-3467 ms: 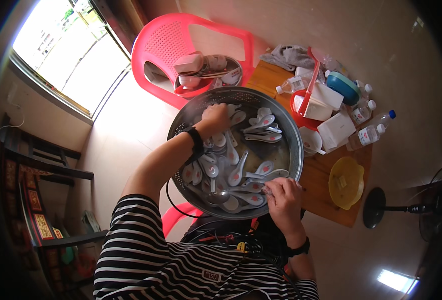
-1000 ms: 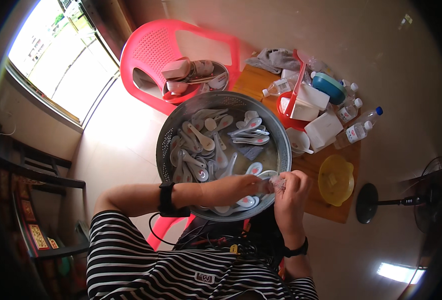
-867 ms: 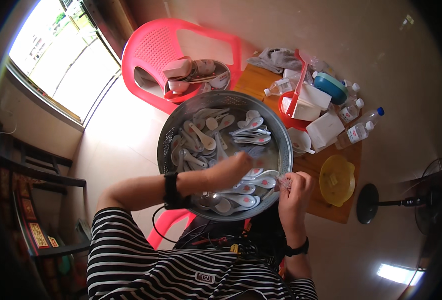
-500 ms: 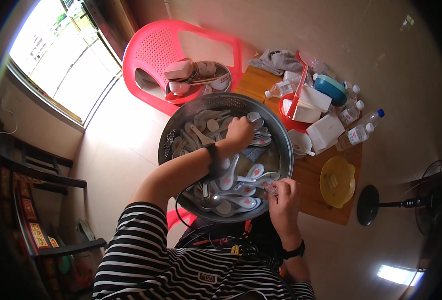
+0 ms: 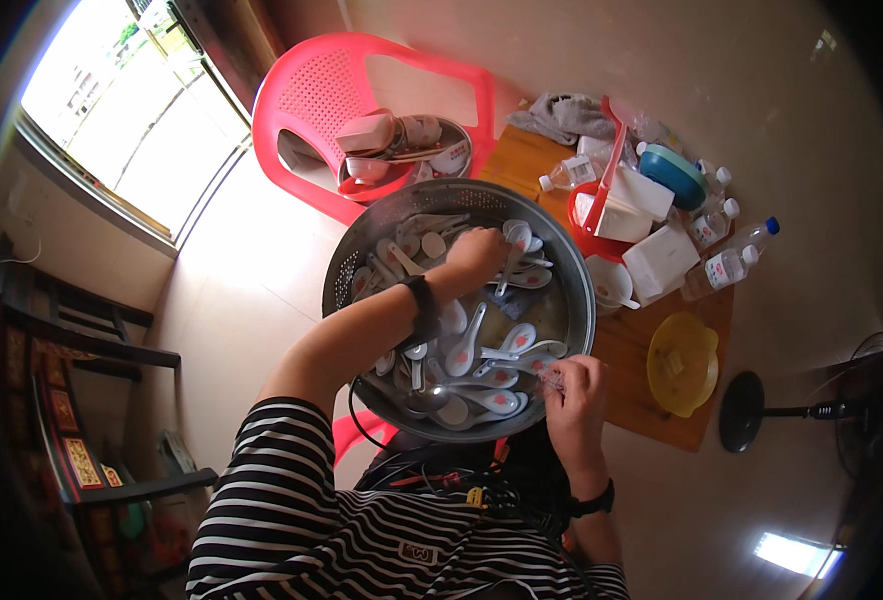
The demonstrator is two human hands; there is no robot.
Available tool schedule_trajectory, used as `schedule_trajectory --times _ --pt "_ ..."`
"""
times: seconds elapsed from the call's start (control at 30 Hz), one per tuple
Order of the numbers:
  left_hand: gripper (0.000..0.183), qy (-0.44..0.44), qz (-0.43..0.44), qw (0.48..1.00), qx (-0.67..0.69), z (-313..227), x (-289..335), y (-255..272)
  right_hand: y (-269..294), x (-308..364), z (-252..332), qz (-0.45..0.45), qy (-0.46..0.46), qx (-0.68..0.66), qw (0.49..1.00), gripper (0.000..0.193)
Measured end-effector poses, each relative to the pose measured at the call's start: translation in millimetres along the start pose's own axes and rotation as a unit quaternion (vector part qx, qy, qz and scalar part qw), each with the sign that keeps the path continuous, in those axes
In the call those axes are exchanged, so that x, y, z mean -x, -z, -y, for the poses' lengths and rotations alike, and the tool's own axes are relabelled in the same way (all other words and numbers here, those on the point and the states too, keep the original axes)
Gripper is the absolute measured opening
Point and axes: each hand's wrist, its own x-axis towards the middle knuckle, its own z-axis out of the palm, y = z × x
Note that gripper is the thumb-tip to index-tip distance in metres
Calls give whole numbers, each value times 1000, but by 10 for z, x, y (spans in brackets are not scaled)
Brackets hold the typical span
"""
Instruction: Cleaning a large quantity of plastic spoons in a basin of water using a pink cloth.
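A big grey metal basin (image 5: 584, 330) with a perforated rim holds many white soup spoons (image 5: 465, 342), some with red marks, lying in water. My left hand (image 5: 478, 254) reaches into its far part, fingers closed at a white spoon (image 5: 511, 262); its fingertips are partly hidden. Over the near right rim, my right hand (image 5: 577, 395) pinches a crumpled see-through pinkish wad (image 5: 552, 381). A spoon (image 5: 530, 364) lies right beside those fingers; whether they touch it I cannot tell. A metal spoon (image 5: 428, 398) lies among the china ones near me.
Behind the basin, a pink plastic chair (image 5: 314, 92) bears a bowl of dishes (image 5: 408, 150). On the wooden table (image 5: 627, 375) at right are a red ladle (image 5: 607, 185), white boxes (image 5: 661, 262), plastic bottles (image 5: 730, 266) and a yellow basin (image 5: 682, 365). A fan (image 5: 742, 412) stands beyond.
My left hand has shifted slightly up and left within the basin, baring more of the spoon by its fingers. My right hand stays near the rim. The whole view has shifted a little.
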Motion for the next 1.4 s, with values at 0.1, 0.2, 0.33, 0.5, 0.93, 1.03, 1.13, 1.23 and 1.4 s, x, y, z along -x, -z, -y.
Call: schedule_trajectory --times 0.1,0.2,0.33,0.5,0.93,1.03,1.13,1.23,1.4 --pt "24 56 -53 995 62 162 29 3 2 -4 -3 -5 6 1 1000 33" --pt "27 101 -64 993 17 290 55 18 1 -10 -4 -6 14 11 1000 33" --pt "43 115 -70 977 -168 402 160 1 6 -21 7 -5 15 8 1000 33" --pt "45 152 82 975 -137 277 196 265 8 -11 -7 -3 9 7 1000 33" --pt "43 157 10 977 -142 491 374 609 12 -15 11 6 12 3 1000 37" --pt "40 116 -68 981 -138 323 522 750 32 -18 -15 6 15 -8 1000 38" --pt "36 78 -61 989 -109 69 653 859 58 -20 -12 1 -12 -57 998 38" --pt "33 -22 31 995 -90 104 728 623 129 -126 86 -15 -7 -69 997 38" --pt "32 -369 131 909 143 -432 1189 410 140 -248 238 -39 38 -41 998 43"
